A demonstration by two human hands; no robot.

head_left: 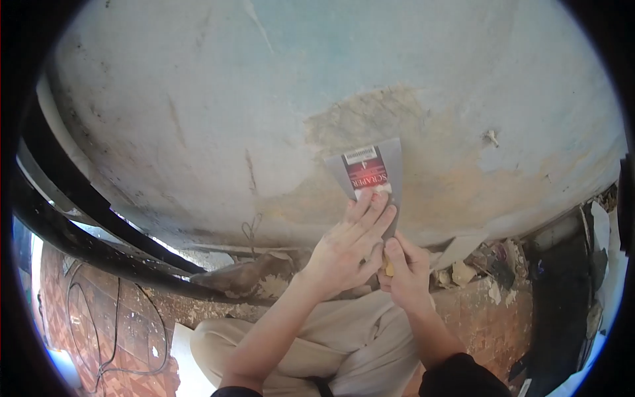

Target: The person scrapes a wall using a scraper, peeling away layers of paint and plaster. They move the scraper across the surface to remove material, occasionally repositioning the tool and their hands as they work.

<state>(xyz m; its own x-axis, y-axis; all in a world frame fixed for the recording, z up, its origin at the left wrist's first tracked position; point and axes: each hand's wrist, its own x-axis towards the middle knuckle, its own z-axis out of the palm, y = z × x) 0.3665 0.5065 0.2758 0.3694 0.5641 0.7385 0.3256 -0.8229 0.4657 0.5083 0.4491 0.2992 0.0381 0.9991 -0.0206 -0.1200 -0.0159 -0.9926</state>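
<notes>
A wide scraper [391, 173] with a red and black label on its blade rests against the wall [218, 99], its broad edge pointing up. My right hand [407, 270] is closed around the handle, of which a small yellowish part shows. Higher up, my left hand [350, 241] lies with its fingers along the lower blade, gripping the tool and pressing on it; its thumb is bent near the handle. Just above the blade edge is a rough, bare patch [364, 116] where the pale coating is gone. A tan, stained area spreads around and to the right of the blade.
Dark pipes [112, 231] run diagonally at the left. A looped cable [116, 331] lies on the worn, patterned floor. Debris and peeled flakes [489, 264] line the wall's base. A small plug [491, 137] sticks out of the wall at right. My crossed legs are below.
</notes>
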